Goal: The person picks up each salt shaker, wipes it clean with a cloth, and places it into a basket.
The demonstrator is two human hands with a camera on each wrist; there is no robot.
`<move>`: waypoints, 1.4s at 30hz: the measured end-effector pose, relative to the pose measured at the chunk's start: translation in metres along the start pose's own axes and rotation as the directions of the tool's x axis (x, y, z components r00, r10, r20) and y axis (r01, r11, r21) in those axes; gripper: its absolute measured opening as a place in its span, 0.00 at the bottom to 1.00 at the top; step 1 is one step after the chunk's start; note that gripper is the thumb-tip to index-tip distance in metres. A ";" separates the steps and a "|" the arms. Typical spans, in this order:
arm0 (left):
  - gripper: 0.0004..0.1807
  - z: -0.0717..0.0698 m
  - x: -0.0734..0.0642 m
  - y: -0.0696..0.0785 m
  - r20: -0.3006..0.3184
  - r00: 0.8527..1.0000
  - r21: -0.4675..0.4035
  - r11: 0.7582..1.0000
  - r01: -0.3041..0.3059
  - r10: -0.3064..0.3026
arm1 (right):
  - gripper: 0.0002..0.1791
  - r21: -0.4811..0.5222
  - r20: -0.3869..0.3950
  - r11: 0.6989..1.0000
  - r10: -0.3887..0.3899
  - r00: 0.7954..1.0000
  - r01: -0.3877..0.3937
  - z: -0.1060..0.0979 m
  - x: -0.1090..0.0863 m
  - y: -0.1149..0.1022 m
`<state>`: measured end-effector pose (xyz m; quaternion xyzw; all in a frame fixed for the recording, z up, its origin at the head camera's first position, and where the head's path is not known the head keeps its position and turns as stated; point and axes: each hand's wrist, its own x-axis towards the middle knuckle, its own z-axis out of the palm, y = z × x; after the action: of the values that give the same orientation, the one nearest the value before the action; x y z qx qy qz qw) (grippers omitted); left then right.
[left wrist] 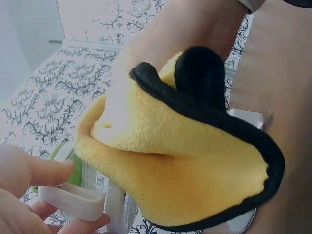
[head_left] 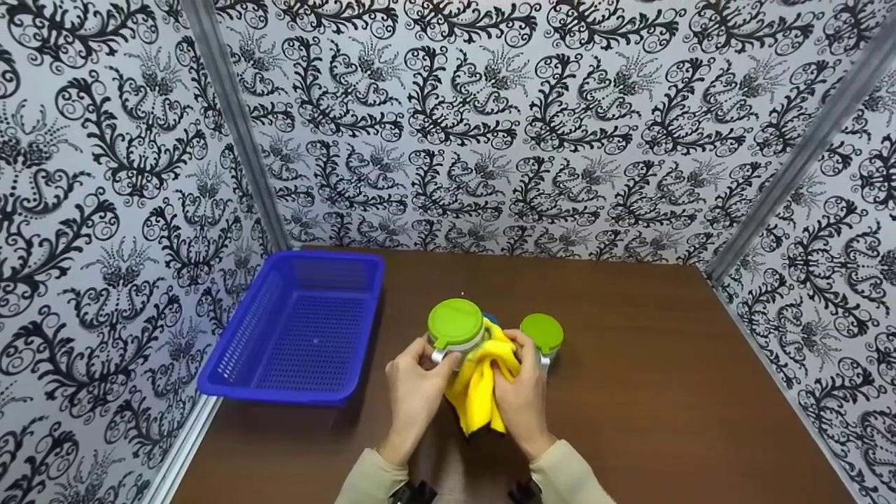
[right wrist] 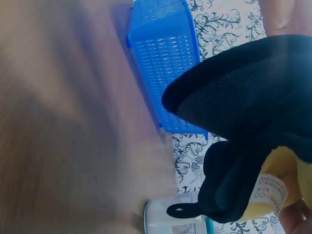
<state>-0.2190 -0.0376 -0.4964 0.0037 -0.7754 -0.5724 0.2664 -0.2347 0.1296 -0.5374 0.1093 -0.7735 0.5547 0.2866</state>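
My left hand (head_left: 414, 383) grips the white handle (left wrist: 73, 201) of a clear jar with a green lid (head_left: 455, 321), held over the table's middle. In my right hand (head_left: 526, 397) is a bunched yellow cloth (head_left: 479, 393), pressed close against the jar's right side. The cloth has black edging, and in the right wrist view its dark side and a white printed label (right wrist: 271, 191) show. Just right of that hand stands a second green-lidded jar (head_left: 542, 332) with a white handle. Behind the cloth, a blue lid (head_left: 491, 319) is mostly hidden.
A blue perforated plastic basket (head_left: 360, 350) sits on the left of the brown table (head_left: 651, 371). Patterned white-and-black panels (head_left: 476, 126) with grey posts enclose the table at the back and sides. A clear container (right wrist: 170, 214) stands low in the right wrist view.
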 end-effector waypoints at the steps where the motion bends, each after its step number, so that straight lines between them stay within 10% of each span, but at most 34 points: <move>1: 0.19 0.000 0.000 -0.001 0.007 1.000 -0.001 1.000 0.001 -0.001 | 0.28 0.011 -0.008 1.000 0.017 1.000 -0.017 0.000 0.000 0.004; 23: 0.16 0.002 -0.010 -0.012 0.032 0.997 0.172 0.982 -0.080 0.075 | 0.22 0.057 0.039 0.997 0.050 0.998 -0.052 -0.012 0.013 -0.016; 32: 0.18 0.005 -0.017 -0.012 0.067 0.996 0.128 0.989 -0.075 0.067 | 0.24 0.039 0.106 0.995 -0.093 0.990 0.090 -0.017 0.022 -0.017; 42: 0.19 0.004 -0.020 -0.013 0.050 0.996 0.061 0.995 -0.077 0.074 | 0.31 -0.072 0.237 0.946 -0.292 0.927 0.316 -0.018 0.021 -0.014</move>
<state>-0.2071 -0.0322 -0.5172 -0.0308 -0.7988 -0.5371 0.2693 -0.2387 0.1439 -0.5104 0.2739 -0.8034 0.4447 0.2858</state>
